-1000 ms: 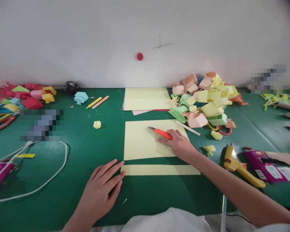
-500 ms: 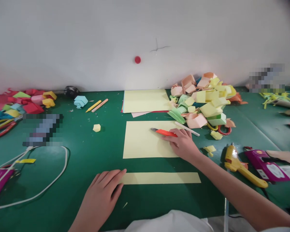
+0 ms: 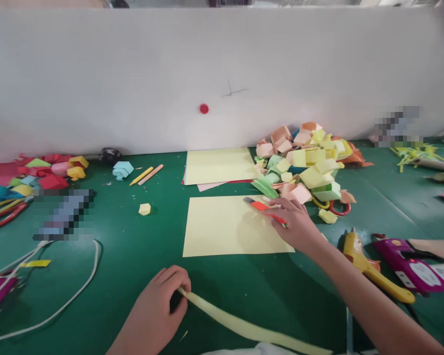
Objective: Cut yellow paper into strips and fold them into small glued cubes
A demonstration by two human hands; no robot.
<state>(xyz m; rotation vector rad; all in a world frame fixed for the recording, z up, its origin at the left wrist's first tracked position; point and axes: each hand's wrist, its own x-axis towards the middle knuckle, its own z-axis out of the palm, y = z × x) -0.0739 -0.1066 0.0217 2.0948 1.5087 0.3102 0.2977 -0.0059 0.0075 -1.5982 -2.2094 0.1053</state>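
My left hand [image 3: 153, 313] is closed on one end of a long pale yellow paper strip [image 3: 244, 328], which lifts off the green mat and runs toward my body at the lower right. My right hand [image 3: 298, 224] rests on the right edge of a pale yellow paper sheet [image 3: 225, 227] and grips an orange utility knife [image 3: 264, 208], its blade end pointing up-left. A white stick lies just beyond the knife, mostly hidden by my fingers.
Behind the sheet lie a stack of coloured paper [image 3: 220, 165] and a heap of folded paper pieces [image 3: 305, 160]. A yellow glue gun [image 3: 370, 266] and purple device [image 3: 410, 264] sit right. Left: a white cable [image 3: 70, 296], paper scraps [image 3: 40, 170], two pencils [image 3: 146, 175].
My left hand curled from flat into a pinch on the strip and lifted it off the mat toward me. My right hand with the knife slid to the right edge of the sheet.
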